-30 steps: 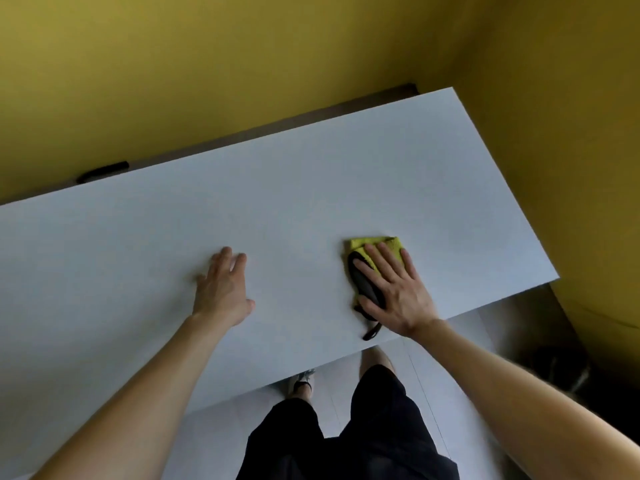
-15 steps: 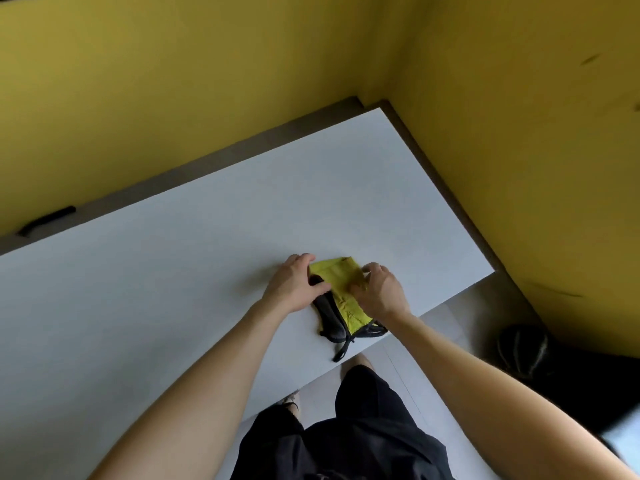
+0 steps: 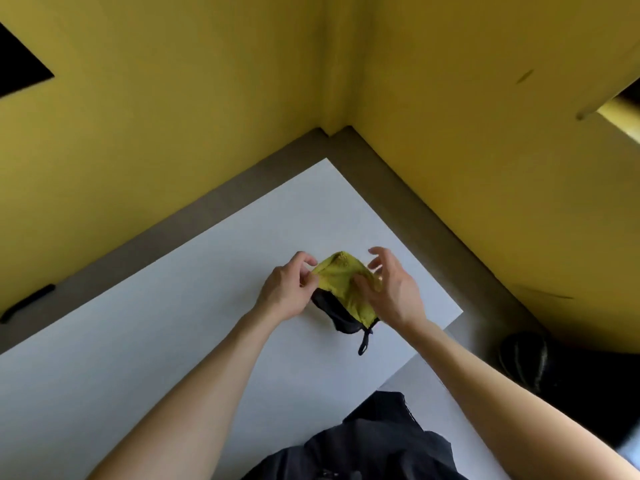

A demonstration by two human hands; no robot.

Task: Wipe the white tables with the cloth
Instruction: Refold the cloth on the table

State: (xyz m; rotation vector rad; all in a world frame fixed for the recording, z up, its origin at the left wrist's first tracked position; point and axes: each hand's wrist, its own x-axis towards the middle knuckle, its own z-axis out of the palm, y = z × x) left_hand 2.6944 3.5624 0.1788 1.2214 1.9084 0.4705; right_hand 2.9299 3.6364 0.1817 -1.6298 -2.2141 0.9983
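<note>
A yellow cloth (image 3: 341, 287) with a black underside and a small black loop is lifted a little above the white table (image 3: 156, 341), near its right end. My left hand (image 3: 287, 292) pinches the cloth's left edge between thumb and fingers. My right hand (image 3: 394, 289) holds the cloth's right side with the thumb on the fabric, its fingers curved above the far edge. The cloth is bunched between the two hands.
Yellow walls (image 3: 173, 116) meet in a corner just behind the table, with a narrow brown gap along them. A dark round object (image 3: 526, 362) sits on the floor at the right. A black handle-like thing (image 3: 27, 303) lies at the far left.
A second ago my right hand pressed the cloth flat while the left rested on the table. Both hands have since come together on the cloth and raised it off the surface.
</note>
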